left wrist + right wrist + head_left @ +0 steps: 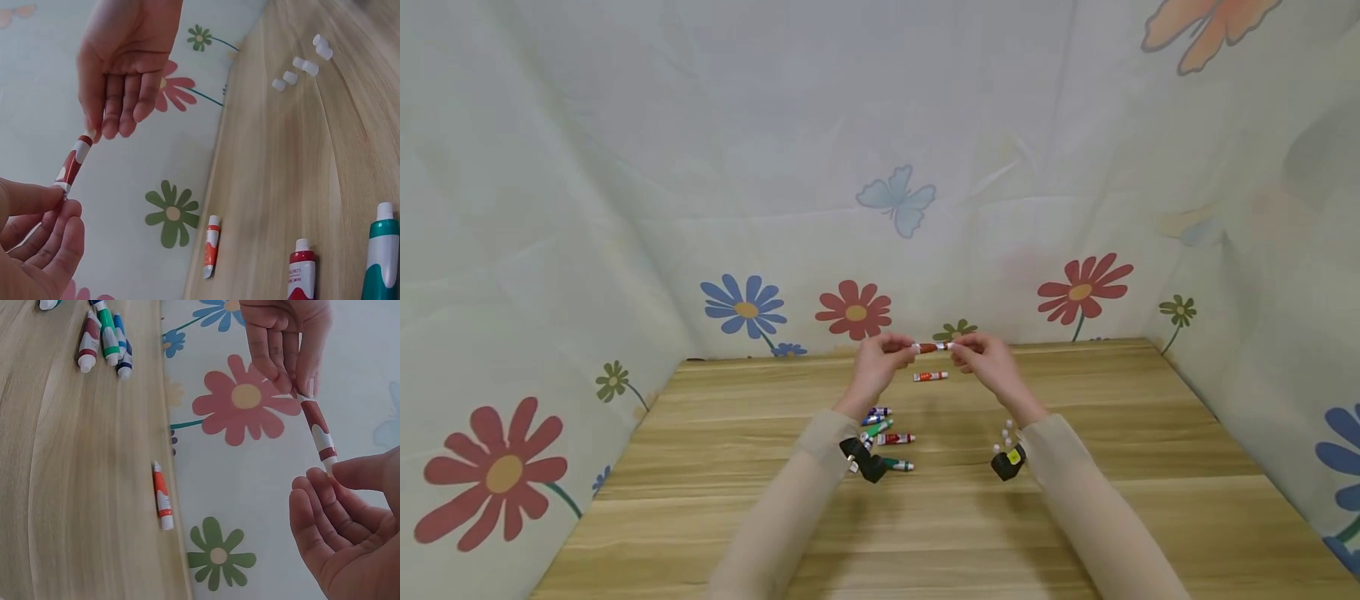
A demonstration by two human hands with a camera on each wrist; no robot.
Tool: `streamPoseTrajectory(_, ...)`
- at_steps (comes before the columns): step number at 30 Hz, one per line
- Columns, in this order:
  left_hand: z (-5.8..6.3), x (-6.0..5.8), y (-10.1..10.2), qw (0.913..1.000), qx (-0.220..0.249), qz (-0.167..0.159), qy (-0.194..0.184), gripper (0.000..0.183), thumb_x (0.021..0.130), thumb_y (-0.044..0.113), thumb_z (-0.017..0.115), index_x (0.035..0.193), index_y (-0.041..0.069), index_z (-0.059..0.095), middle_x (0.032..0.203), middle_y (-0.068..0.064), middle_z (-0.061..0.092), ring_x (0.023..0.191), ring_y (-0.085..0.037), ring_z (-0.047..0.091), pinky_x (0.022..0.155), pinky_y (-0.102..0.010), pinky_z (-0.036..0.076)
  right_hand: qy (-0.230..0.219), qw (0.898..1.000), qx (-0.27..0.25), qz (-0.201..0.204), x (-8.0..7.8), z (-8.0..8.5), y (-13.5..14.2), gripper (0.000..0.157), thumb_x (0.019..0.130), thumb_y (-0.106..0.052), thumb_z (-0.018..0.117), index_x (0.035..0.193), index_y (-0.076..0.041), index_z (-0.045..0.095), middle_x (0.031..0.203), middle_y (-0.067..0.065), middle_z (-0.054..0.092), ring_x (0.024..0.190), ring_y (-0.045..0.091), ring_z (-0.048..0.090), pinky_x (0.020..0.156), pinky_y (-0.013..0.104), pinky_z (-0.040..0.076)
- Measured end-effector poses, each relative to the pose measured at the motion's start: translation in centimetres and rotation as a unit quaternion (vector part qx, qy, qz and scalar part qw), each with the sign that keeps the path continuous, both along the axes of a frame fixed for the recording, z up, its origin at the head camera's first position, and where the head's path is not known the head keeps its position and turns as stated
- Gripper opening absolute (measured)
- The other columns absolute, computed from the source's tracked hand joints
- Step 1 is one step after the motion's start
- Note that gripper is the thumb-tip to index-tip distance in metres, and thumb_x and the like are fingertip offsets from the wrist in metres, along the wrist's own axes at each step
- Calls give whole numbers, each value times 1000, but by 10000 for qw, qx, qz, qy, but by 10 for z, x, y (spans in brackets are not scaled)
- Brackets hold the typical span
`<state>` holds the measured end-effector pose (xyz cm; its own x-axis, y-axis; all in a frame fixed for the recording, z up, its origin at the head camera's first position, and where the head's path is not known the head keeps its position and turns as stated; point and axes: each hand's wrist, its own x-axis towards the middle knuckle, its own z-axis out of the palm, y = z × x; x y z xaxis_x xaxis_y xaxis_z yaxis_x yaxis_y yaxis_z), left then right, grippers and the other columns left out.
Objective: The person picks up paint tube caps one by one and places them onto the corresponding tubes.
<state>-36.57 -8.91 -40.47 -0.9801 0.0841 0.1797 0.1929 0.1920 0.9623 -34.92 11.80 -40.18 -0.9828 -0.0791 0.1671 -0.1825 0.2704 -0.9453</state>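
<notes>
A brown-red paint tube [931,347] is held level above the table's far edge, between both hands. My left hand [878,365] pinches its flat tail end between thumb and fingers, as the left wrist view shows on the tube [74,164]. At the other end, my right hand [992,367] pinches the white cap with thumb and forefinger; the right wrist view shows this hand [350,531] with its other fingers loosely bent. Whether the cap is loose on the tube cannot be seen. Just below the hands, an orange-red paint tube [931,377] lies on the table.
Left of centre lie several paint tubes: a dark red tube [897,438], a light green tube [880,428], a dark green tube [381,262] and blue ones. Several small white caps [309,67] are scattered near the right wrist. A flowered cloth [775,250] hangs behind the table [737,500].
</notes>
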Motion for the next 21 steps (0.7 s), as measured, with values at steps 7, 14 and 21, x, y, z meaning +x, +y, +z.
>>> streamPoseTrajectory(7,-12,-6,4,10000,16,50,-36,15,92,6,73,103,-3,71,93,-11,69,81,-18,66,78,-32,57,-225,9997,-24,-119,-14,-18,-2,27,102,-10,58,117,12,64,105,28,68,96,38,67,71,26,56)
streamPoseTrajectory(14,-26,-15,8,9996,-58,233,-164,13,92,6,72,100,-4,71,89,-11,68,78,-16,64,76,-31,57,-455,9987,-157,-193,-25,-33,-5,28,102,-7,56,120,14,62,105,29,67,98,41,67,71,28,57)
streamPoseTrajectory(21,-44,-25,8,9984,-238,391,-320,13,90,3,74,97,-6,71,87,-12,70,73,-14,64,74,-32,57,-653,9975,-184,-209,-31,-49,-10,28,102,-4,54,121,16,61,101,26,68,98,42,67,73,30,58)
